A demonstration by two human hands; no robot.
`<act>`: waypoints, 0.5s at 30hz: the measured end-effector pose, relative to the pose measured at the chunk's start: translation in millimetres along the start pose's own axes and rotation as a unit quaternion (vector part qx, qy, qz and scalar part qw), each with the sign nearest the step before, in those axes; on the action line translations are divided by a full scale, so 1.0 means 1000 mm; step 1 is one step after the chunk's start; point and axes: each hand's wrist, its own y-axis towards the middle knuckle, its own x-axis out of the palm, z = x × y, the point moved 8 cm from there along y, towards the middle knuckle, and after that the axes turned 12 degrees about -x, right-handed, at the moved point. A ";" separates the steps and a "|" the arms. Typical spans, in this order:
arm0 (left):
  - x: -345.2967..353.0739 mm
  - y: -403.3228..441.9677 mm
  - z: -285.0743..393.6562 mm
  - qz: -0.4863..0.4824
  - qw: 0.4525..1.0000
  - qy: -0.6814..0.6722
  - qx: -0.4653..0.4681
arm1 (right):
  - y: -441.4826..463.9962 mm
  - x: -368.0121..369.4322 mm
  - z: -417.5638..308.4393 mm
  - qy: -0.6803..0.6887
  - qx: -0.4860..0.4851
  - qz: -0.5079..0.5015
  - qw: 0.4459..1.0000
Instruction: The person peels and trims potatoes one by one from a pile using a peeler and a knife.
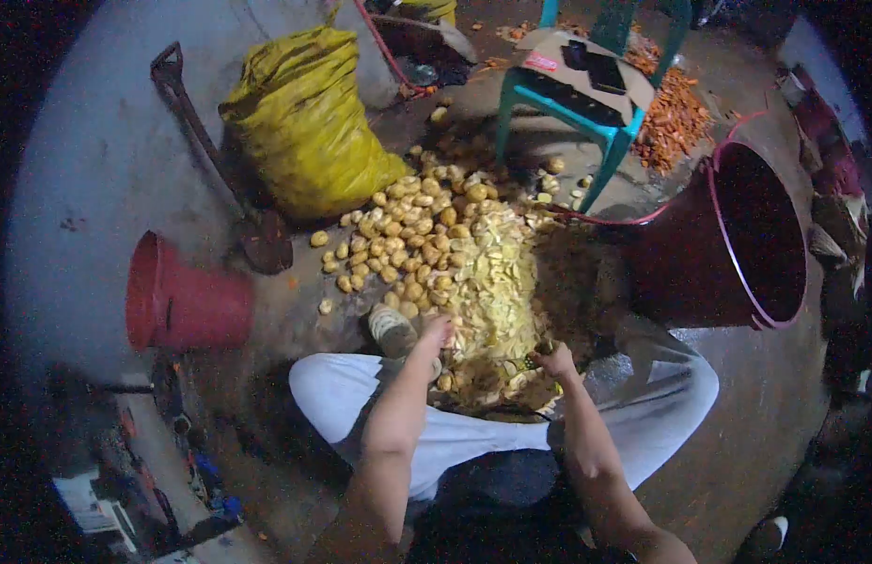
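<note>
My left hand (438, 331) is at the near edge of the whole potatoes (419, 221), fingers bent; whether it holds anything is too small to tell. My right hand (555, 360) is closed on a small tool with a green and dark handle (530, 361), beside the near end of a heap of pale yellow cut pieces (497, 282). Whole potatoes lie to the left of and beyond that heap. Brownish scraps (487, 387) lie between my hands, close to my crossed legs.
A full yellow sack (309, 122) and a shovel (205, 141) stand at the back left. A red bucket (196, 301) is at left, a large tipped dark red bucket (661, 268) at right. Behind are a green chair (610, 141) and an orange heap (675, 117).
</note>
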 end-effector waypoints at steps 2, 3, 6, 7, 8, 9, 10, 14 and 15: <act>-0.037 0.021 -0.001 0.042 0.999 0.018 -0.027 | -0.002 0.008 0.008 -0.016 -0.009 0.011 1.000; -0.056 0.045 -0.002 0.065 0.996 0.054 -0.037 | -0.005 -0.002 -0.007 -0.046 -0.036 0.018 0.998; -0.096 0.105 -0.007 0.129 0.989 0.040 -0.053 | 0.002 0.016 0.015 0.021 -0.010 -0.010 1.000; -0.110 0.140 -0.004 0.117 0.992 0.048 -0.025 | -0.006 0.009 -0.005 0.031 0.024 -0.049 0.998; -0.116 0.165 0.000 0.105 0.993 0.055 0.002 | -0.012 0.007 -0.021 0.041 0.059 -0.088 0.994; -0.109 0.146 0.022 0.118 0.992 0.032 0.025 | -0.010 0.010 -0.032 -0.010 0.024 -0.101 0.995; -0.113 0.169 0.033 0.127 0.989 0.059 0.052 | -0.010 0.015 -0.029 -0.014 0.031 -0.108 0.994; -0.100 0.211 0.105 0.221 0.925 0.252 0.182 | -0.013 0.031 -0.013 -0.114 0.015 -0.136 0.984; -0.077 0.176 0.142 0.239 0.902 0.305 0.188 | -0.014 0.039 -0.007 -0.083 0.031 -0.168 0.982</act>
